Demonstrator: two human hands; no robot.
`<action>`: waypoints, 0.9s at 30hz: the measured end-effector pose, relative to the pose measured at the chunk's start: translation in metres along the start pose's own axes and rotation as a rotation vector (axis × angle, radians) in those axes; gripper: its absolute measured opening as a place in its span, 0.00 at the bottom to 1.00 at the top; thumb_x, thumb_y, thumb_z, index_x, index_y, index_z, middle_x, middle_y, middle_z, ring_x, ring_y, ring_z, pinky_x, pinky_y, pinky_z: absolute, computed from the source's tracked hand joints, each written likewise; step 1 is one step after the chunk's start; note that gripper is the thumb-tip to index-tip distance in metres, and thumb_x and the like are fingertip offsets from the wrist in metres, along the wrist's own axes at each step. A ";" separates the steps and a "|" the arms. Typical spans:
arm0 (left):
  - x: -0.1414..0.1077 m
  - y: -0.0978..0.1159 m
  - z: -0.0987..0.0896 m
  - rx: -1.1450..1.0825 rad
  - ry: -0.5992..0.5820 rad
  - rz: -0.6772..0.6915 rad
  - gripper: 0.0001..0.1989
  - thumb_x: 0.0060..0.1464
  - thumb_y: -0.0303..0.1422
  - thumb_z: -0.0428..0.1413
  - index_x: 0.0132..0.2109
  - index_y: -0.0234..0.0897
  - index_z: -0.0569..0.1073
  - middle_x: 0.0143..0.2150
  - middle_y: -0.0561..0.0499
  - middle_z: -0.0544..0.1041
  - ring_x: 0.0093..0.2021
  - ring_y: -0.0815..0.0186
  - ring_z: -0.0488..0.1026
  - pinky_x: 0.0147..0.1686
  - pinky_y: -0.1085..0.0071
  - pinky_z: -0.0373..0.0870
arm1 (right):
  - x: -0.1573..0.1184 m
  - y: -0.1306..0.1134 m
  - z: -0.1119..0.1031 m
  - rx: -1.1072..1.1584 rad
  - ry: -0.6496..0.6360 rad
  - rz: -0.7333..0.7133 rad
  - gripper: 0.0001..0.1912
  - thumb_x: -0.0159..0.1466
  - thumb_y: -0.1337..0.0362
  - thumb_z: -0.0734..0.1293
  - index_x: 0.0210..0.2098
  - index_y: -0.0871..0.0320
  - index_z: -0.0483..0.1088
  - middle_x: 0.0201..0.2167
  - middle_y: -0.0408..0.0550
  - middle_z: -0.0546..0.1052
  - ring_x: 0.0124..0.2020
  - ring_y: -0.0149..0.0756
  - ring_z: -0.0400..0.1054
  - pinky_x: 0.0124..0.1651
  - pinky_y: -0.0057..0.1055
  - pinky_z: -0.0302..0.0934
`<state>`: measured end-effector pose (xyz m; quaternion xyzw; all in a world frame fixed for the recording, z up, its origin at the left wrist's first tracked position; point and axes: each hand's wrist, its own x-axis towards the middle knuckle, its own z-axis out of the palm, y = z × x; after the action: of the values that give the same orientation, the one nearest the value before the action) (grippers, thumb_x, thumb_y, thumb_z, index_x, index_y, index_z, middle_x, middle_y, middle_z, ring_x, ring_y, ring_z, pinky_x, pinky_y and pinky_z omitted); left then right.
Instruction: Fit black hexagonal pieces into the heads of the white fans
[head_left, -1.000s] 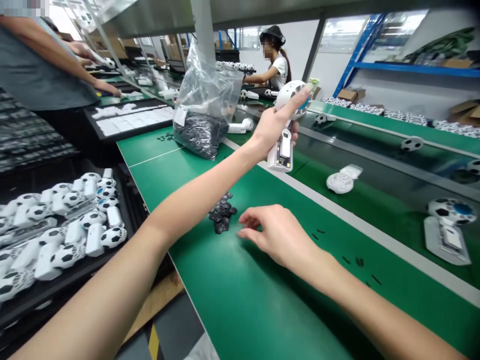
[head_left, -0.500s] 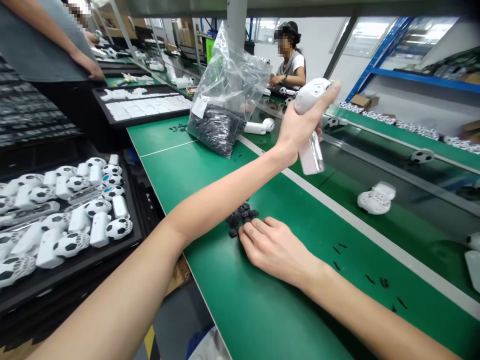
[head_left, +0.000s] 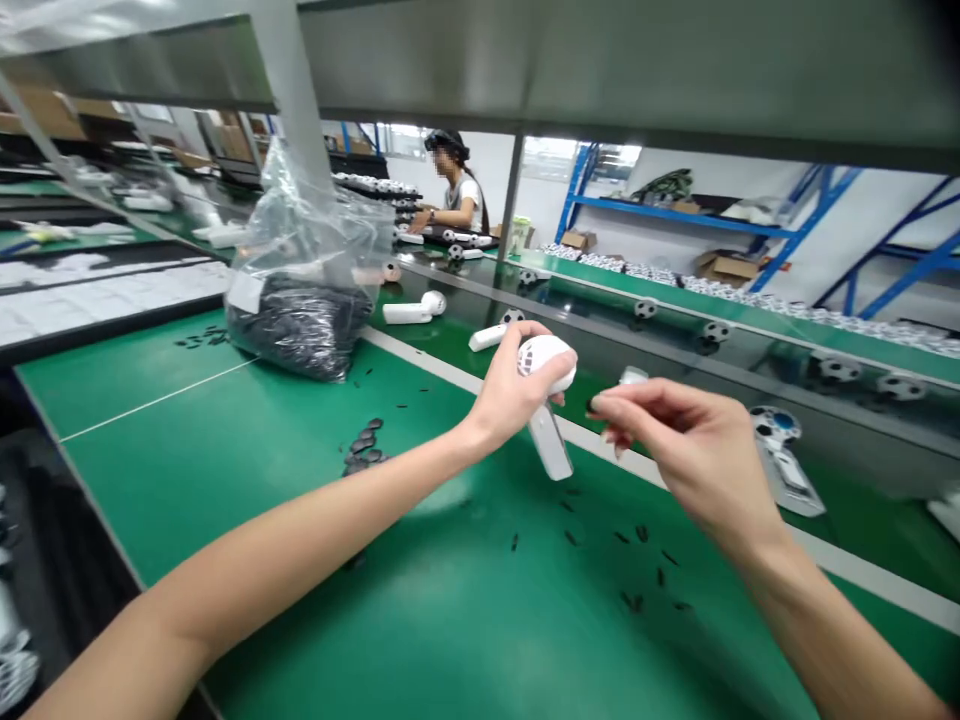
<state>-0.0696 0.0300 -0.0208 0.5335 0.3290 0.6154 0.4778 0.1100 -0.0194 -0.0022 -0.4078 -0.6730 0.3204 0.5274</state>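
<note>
Green bench mat (head_left: 150, 400) runs under everything here. On its left sits a clear plastic bag (head_left: 300, 240) of small black parts, and just right of that lies a loose pile of black discs (head_left: 361, 445), which the right hand was touching a moment earlier and now is not. The left hand (head_left: 514, 385) has come down from high over the belt and wraps closed around the round head of a white fan (head_left: 544, 362), its handle tilted down and out over the mat. The right hand (head_left: 675, 440) has lifted off the mat to just beside the fan, fingertips (head_left: 600, 405) pinched narrow; whether they hold anything is too small to tell. Short black strips (head_left: 600, 540) lie scattered below. Farther right, another white fan (head_left: 780, 460) lies on the belt.
</note>
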 end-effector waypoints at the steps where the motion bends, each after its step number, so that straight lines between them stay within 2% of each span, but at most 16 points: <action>1: -0.004 -0.001 0.004 0.030 -0.039 0.018 0.22 0.54 0.42 0.69 0.48 0.40 0.70 0.40 0.52 0.75 0.32 0.68 0.75 0.29 0.72 0.77 | 0.004 0.003 -0.006 0.047 0.045 0.060 0.15 0.61 0.51 0.82 0.32 0.56 0.84 0.23 0.46 0.81 0.24 0.36 0.75 0.29 0.31 0.72; 5: -0.011 -0.003 0.013 0.086 -0.066 0.080 0.17 0.58 0.44 0.66 0.49 0.40 0.76 0.39 0.52 0.74 0.33 0.69 0.71 0.30 0.75 0.72 | 0.013 0.013 -0.004 0.174 0.049 0.125 0.21 0.55 0.46 0.84 0.31 0.58 0.82 0.25 0.48 0.82 0.26 0.36 0.75 0.29 0.30 0.71; 11: -0.014 -0.007 0.008 0.139 -0.123 0.068 0.17 0.64 0.48 0.62 0.52 0.43 0.76 0.40 0.52 0.74 0.32 0.69 0.67 0.28 0.74 0.66 | 0.010 0.005 0.005 0.159 0.021 0.097 0.23 0.58 0.44 0.81 0.28 0.57 0.77 0.23 0.43 0.78 0.24 0.31 0.68 0.29 0.29 0.67; 18: -0.018 -0.003 0.008 0.106 -0.098 0.073 0.19 0.65 0.51 0.62 0.51 0.43 0.76 0.39 0.52 0.74 0.33 0.67 0.68 0.31 0.72 0.67 | 0.009 0.002 0.000 0.236 -0.030 0.160 0.24 0.56 0.44 0.83 0.31 0.58 0.78 0.26 0.45 0.80 0.29 0.35 0.75 0.33 0.31 0.72; 20: -0.021 0.002 0.008 0.171 -0.084 0.096 0.19 0.62 0.50 0.64 0.51 0.43 0.76 0.39 0.52 0.74 0.34 0.68 0.68 0.33 0.72 0.67 | 0.006 0.001 0.003 0.234 -0.023 0.160 0.24 0.56 0.44 0.82 0.30 0.58 0.78 0.26 0.45 0.80 0.28 0.35 0.74 0.33 0.31 0.72; 24: -0.026 0.011 0.011 0.288 -0.021 0.103 0.26 0.47 0.46 0.75 0.49 0.42 0.76 0.39 0.52 0.76 0.34 0.67 0.70 0.33 0.72 0.69 | 0.001 -0.004 0.006 0.180 -0.025 0.145 0.20 0.59 0.47 0.81 0.31 0.58 0.79 0.27 0.45 0.81 0.29 0.36 0.75 0.34 0.32 0.72; 27: -0.026 0.015 0.013 0.269 0.008 0.115 0.25 0.45 0.45 0.75 0.45 0.41 0.75 0.36 0.53 0.77 0.32 0.66 0.72 0.31 0.71 0.71 | -0.001 -0.011 -0.001 0.136 -0.124 0.099 0.16 0.66 0.50 0.76 0.36 0.58 0.82 0.31 0.48 0.84 0.34 0.39 0.79 0.38 0.33 0.74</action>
<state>-0.0614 -0.0011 -0.0133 0.6084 0.3792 0.5942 0.3646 0.1087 -0.0252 0.0065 -0.3832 -0.6602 0.4157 0.4945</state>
